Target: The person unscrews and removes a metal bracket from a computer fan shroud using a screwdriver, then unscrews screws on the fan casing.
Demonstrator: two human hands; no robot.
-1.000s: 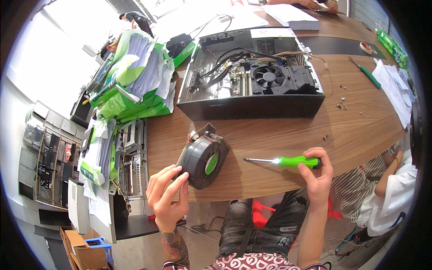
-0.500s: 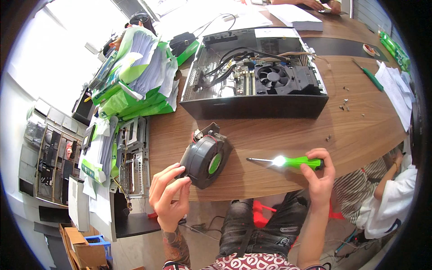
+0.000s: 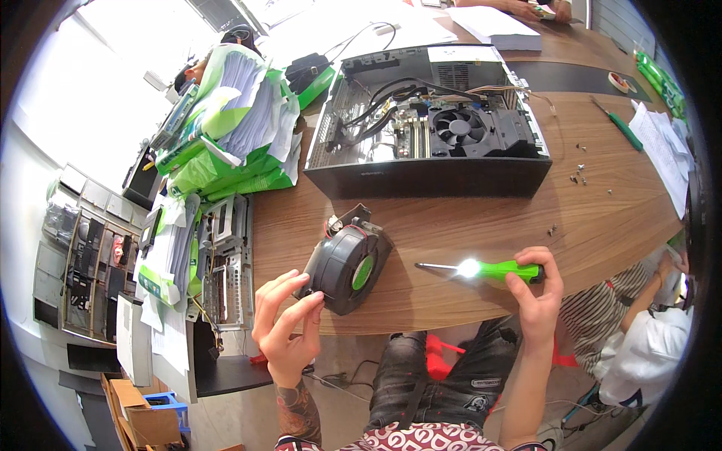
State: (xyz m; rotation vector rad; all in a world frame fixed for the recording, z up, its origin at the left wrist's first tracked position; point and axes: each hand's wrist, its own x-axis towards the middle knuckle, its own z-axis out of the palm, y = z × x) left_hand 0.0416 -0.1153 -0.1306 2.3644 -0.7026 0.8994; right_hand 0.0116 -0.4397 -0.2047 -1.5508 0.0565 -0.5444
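A black blower fan (image 3: pixel 338 270) with a round green label stands tilted near the table's front edge, a metal bracket and thin red wires at its top. My left hand (image 3: pixel 287 319) has its fingertips around the fan's lower left edge, pinching it. To the right, my right hand (image 3: pixel 538 293) is closed around the green handle of a screwdriver (image 3: pixel 492 270). A bright light glows where handle meets shaft, and the tip points left toward the fan, apart from it. Beyond both hands sits an open computer case (image 3: pixel 429 177) with a cooling fan (image 3: pixel 460 129) and black cables inside.
Loose screws (image 3: pixel 579 179) lie right of the case, near a second green-handled screwdriver (image 3: pixel 626 131). Stacked papers in green wrapping (image 3: pixel 233 120) and a metal frame (image 3: pixel 229 263) line the left. Another person's hands (image 3: pixel 553 11) are at the far edge; someone sits at right.
The whole view has shifted slightly. Both hands keep nearly the same places by the blower fan and on the screwdriver.
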